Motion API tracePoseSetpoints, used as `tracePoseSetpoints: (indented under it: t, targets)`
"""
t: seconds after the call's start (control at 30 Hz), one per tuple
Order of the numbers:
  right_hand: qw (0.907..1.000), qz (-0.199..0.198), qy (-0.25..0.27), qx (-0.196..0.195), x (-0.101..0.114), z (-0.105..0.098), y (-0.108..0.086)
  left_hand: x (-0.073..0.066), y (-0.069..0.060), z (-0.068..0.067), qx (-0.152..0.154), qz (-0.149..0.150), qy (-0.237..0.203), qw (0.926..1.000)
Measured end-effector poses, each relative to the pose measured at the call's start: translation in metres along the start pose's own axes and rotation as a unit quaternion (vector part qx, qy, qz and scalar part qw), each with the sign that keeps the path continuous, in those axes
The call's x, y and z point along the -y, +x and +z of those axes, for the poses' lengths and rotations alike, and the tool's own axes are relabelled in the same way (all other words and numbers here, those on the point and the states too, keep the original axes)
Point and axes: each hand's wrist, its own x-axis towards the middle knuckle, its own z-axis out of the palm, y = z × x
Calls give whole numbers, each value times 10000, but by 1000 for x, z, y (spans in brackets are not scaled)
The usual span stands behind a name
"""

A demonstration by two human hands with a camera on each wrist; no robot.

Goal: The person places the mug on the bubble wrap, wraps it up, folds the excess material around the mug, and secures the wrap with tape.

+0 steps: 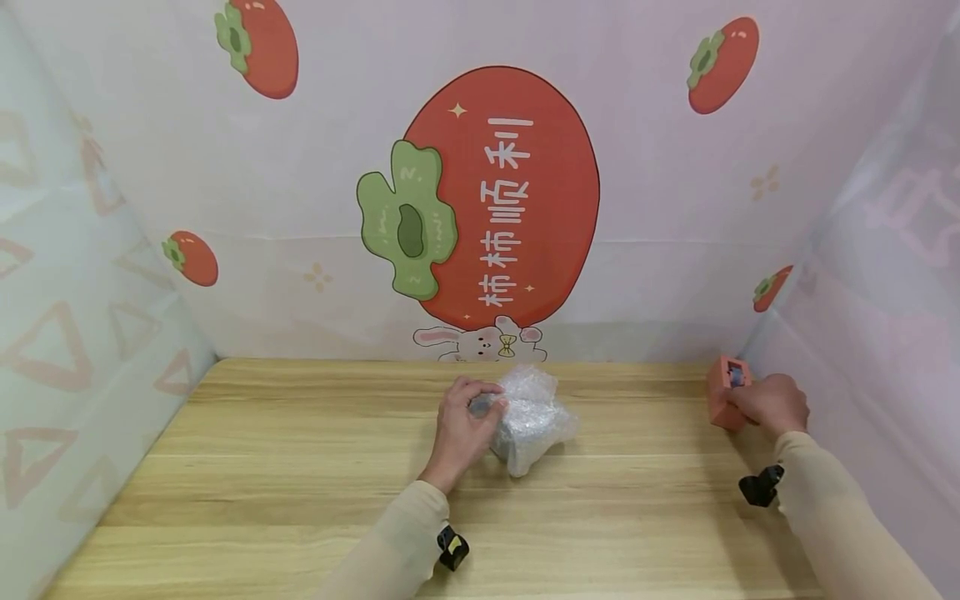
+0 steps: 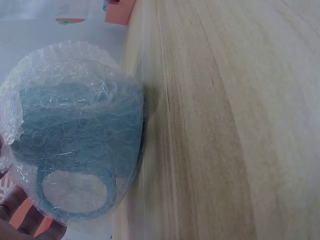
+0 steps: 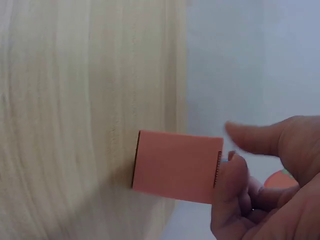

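Observation:
A blue mug (image 2: pixel 82 132) is wrapped in clear bubble wrap (image 1: pixel 528 417) near the middle of the table; its handle shows through in the left wrist view. My left hand (image 1: pixel 463 427) holds the wrap at its left end between thumb and fingers. At the far right stands a coral-coloured tape dispenser (image 1: pixel 722 398) with a serrated cutting edge, which the right wrist view shows from the side. My right hand (image 1: pixel 774 406) is at its top, bent fingers touching near the serrated edge. In the right wrist view the thumb (image 3: pixel 257 139) is held apart from the fingers.
The wooden table (image 1: pixel 300 483) is bounded by a printed backdrop (image 1: pixel 637 275) at the back and by sheets on both sides. The dispenser stands close to the back right corner. Each wrist carries a black camera (image 1: pixel 452 548).

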Motion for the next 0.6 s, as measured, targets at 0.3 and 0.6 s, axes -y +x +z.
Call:
tracePoseSetpoints:
  t: [0.3,0.6]
  targets:
    - [9935,245,1012,467,-2,-3,-4,0,0,1,-6,4,11,10000]
    - [9751,814,2044,283,-4,-1,-9,-1,-1,1,8,-126,-11,9999]
